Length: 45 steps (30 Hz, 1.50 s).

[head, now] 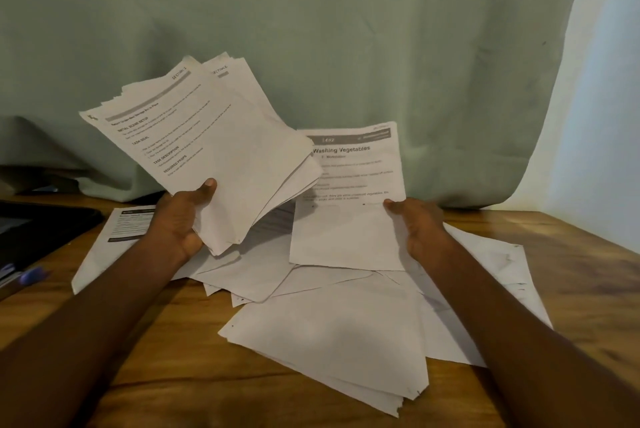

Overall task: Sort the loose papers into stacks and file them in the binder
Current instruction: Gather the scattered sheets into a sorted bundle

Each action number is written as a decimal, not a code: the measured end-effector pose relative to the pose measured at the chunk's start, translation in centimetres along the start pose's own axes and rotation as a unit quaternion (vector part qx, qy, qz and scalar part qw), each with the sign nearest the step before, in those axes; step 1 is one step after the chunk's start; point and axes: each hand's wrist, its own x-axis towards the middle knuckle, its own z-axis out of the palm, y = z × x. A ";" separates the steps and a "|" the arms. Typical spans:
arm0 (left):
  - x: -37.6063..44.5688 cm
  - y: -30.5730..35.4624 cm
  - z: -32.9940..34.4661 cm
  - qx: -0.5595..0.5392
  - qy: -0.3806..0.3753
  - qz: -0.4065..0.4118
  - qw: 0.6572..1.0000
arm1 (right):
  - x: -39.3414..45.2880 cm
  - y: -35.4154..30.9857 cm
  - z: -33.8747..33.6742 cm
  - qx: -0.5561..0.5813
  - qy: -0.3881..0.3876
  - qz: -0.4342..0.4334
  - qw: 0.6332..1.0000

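My left hand (181, 219) grips a fanned stack of printed papers (207, 143) by its lower edge and holds it tilted above the table. My right hand (415, 226) pinches the right edge of a single sheet headed "Washing Vegetables" (346, 206), which is lifted upright off the pile. Loose white papers (329, 330), mostly blank side up, lie scattered over the wooden table (173, 358) under both hands. One printed sheet (114, 233) lies flat to the left, partly behind my left wrist. A dark binder (38, 230) lies at the left edge.
A green curtain (311, 29) hangs right behind the table. A blue pen (29, 277) lies near the binder at the left edge. A pale wall (609, 98) stands at the right. Bare wood shows at the front left and far right.
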 end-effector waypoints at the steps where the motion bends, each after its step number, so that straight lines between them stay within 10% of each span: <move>1: -0.1 -0.1 0.1 0.000 -0.002 -0.003 1.000 | 0.0 0.1 0.2 0.004 -0.022 0.026 0.999; 7: -0.8 -0.1 1.1 0.016 -0.010 -0.015 1.000 | -3.9 -0.1 2.7 0.003 -0.220 0.174 0.960; 10: -1.1 -0.2 1.3 0.011 -0.007 -0.028 1.000 | -5.2 0.1 3.7 -0.114 -0.294 0.118 0.942; 14: -1.7 0.0 1.9 0.038 0.009 -0.024 0.999 | -5.3 -1.7 2.5 -0.279 -0.164 -0.096 0.941; 18: -2.4 -0.2 2.6 0.030 -0.013 -0.032 0.999 | -3.1 -4.2 -2.4 -0.436 0.062 -0.251 0.862; 24: -3.7 -1.5 3.8 0.027 -0.087 -0.044 0.995 | -1.9 -1.4 -7.7 -0.575 -0.162 -0.059 0.800; 30: -3.8 -2.1 3.7 0.048 -0.104 -0.035 0.993 | -0.7 0.4 -6.2 -0.641 -0.202 -0.036 0.740; 40: -4.3 -2.1 3.7 0.064 -0.099 -0.027 0.993 | 1.0 -0.6 -9.9 -0.469 0.029 -0.209 0.857; 45: -4.4 -2.0 3.9 0.043 -0.103 -0.027 0.993 | -0.1 -2.9 -10.2 -0.006 0.040 -0.137 0.990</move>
